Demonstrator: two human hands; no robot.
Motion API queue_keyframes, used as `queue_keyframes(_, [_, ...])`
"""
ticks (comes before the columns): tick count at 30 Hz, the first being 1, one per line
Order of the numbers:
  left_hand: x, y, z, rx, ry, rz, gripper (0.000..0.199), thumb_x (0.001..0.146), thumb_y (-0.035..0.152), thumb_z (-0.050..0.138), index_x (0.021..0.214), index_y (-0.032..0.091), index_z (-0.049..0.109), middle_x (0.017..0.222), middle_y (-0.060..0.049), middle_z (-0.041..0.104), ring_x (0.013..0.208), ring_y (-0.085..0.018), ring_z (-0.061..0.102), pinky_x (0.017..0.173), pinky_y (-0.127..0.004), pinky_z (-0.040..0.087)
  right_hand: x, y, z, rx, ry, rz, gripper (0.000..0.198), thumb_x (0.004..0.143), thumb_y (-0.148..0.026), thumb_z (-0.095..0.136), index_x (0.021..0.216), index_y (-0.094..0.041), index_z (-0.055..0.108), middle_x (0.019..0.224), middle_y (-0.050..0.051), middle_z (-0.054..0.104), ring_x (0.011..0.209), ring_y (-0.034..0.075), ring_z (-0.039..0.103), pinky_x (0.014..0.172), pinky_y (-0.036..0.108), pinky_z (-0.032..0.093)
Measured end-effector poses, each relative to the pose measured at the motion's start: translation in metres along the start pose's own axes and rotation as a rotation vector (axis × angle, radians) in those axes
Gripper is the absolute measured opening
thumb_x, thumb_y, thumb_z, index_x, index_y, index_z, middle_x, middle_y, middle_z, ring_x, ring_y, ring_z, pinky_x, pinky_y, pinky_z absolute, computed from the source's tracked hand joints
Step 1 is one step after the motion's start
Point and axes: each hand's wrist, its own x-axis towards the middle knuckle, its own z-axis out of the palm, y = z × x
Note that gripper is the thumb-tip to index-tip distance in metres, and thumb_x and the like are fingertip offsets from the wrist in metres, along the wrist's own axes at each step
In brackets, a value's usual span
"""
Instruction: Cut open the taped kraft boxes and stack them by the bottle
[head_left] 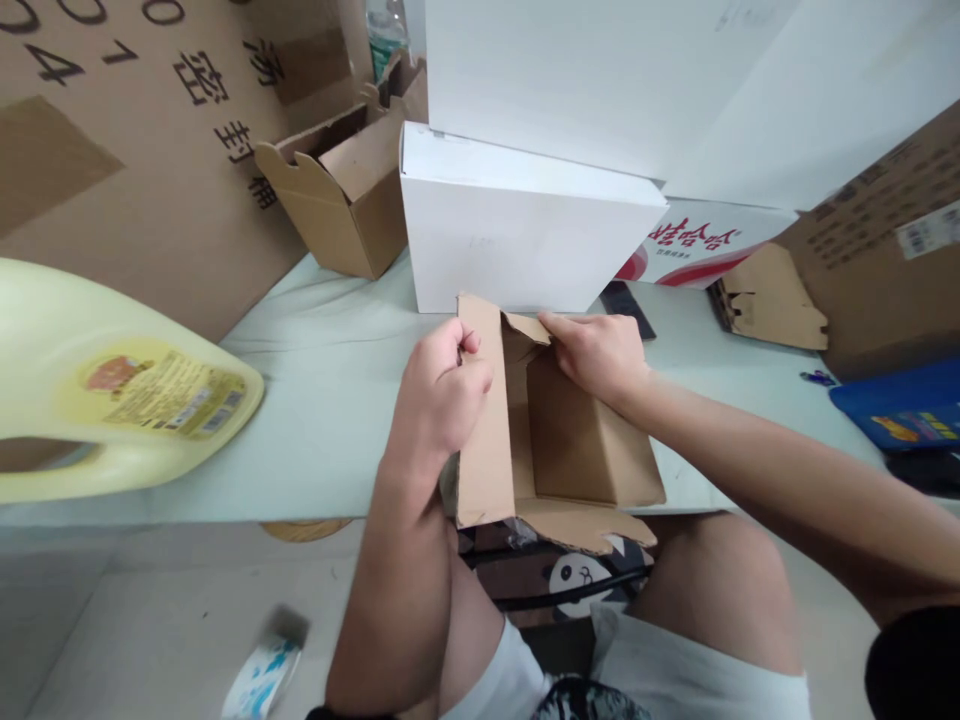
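Note:
A small brown cardboard box (570, 440) stands open-topped at the table's front edge, its inside facing up toward me. My left hand (448, 388) is closed with curled fingers at the box's left side panel; something small and dark shows between the fingers, too little to name. With its fingers on the far flap and rim, my right hand (600, 352) grips the box from the right. The near flap, with a wavy cut edge, sticks out over the table's edge toward my lap.
White boxes (517, 220) stand right behind the work. At the back left is another folded cardboard box (345, 190), by a large carton (135, 160). A pale yellow jug (112, 390) lies left. On the right are flattened cardboard (776, 300), a phone-like dark slab (628, 308) and a blue packet (900, 410).

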Motion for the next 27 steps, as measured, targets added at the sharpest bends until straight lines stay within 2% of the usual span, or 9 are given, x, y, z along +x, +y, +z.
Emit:
queue_keyframes(4, [-0.001,0.002,0.004,-0.015,-0.024,0.023,0.021,0.058,0.017,0.050,0.072,0.023,0.036,0.059,0.005,0.034,0.055,-0.012,0.031,0.051,-0.028,0.024,-0.009,0.007,0.008,0.030,0.072,0.029,0.043,0.088,-0.019,0.052,0.124,-0.027,0.074,0.113,0.004,0.083,0.084,0.024,0.075,0.057,0.032,0.029])
queue_keyframes(9, [-0.001,0.006,0.012,-0.036,-0.033,0.033,0.021,0.058,0.015,0.050,0.072,0.023,0.036,0.060,0.005,0.034,0.054,-0.011,0.031,0.049,-0.027,0.024,-0.012,0.012,0.014,0.070,0.112,0.040,0.042,0.087,-0.015,0.053,0.121,-0.026,0.075,0.107,0.003,0.083,0.086,0.022,0.073,0.057,0.032,0.031])
queue_keyframes(14, [0.000,0.010,0.004,-0.029,-0.058,0.017,0.022,0.063,0.014,0.053,0.078,0.023,0.039,0.057,0.007,0.032,0.049,-0.009,0.028,0.045,-0.024,0.023,-0.004,0.006,0.010,0.097,0.166,-0.087,0.038,0.096,-0.010,0.045,0.120,-0.020,0.074,0.114,0.009,0.079,0.093,0.022,0.065,0.067,0.033,0.039])
queue_keyframes(17, [0.002,0.008,-0.003,0.031,-0.021,-0.072,0.040,0.070,0.017,0.061,0.106,0.027,0.046,0.058,0.010,0.044,0.046,-0.011,0.040,0.045,-0.023,0.032,-0.001,0.001,0.006,0.109,0.159,-0.108,0.036,0.102,-0.015,0.042,0.118,-0.019,0.074,0.118,0.012,0.075,0.096,0.024,0.063,0.071,0.033,0.041])
queue_keyframes(19, [0.004,0.005,-0.008,0.059,-0.031,-0.107,0.053,0.073,0.024,0.069,0.122,0.028,0.047,0.070,0.006,0.061,0.058,-0.017,0.059,0.051,-0.026,0.045,0.000,-0.001,0.004,0.133,0.134,-0.096,0.035,0.104,-0.019,0.040,0.115,-0.019,0.074,0.117,0.012,0.075,0.097,0.024,0.063,0.071,0.033,0.041])
queue_keyframes(21, [0.007,0.000,-0.013,0.088,-0.107,-0.103,0.048,0.075,0.034,0.073,0.119,0.024,0.057,0.086,-0.001,0.071,0.080,-0.024,0.070,0.064,-0.031,0.055,0.001,-0.004,0.001,0.178,0.090,-0.074,0.035,0.104,-0.021,0.039,0.116,-0.019,0.072,0.114,0.012,0.077,0.096,0.024,0.065,0.071,0.033,0.040])
queue_keyframes(23, [0.010,-0.005,-0.018,0.111,-0.172,-0.103,0.038,0.076,0.042,0.074,0.107,0.020,0.065,0.094,-0.005,0.075,0.093,-0.030,0.072,0.073,-0.036,0.058,0.003,-0.006,0.000,0.235,0.050,-0.035,0.034,0.104,-0.022,0.039,0.118,-0.019,0.070,0.112,0.011,0.078,0.092,0.024,0.067,0.069,0.032,0.038])
queue_keyframes(27, [0.010,-0.007,-0.024,0.121,-0.155,-0.116,0.037,0.079,0.046,0.073,0.104,0.019,0.067,0.096,-0.006,0.077,0.091,-0.032,0.073,0.074,-0.039,0.058,0.007,-0.008,0.004,0.375,0.074,0.014,0.029,0.104,-0.026,0.043,0.123,-0.018,0.064,0.108,0.009,0.079,0.088,0.023,0.070,0.070,0.031,0.040])
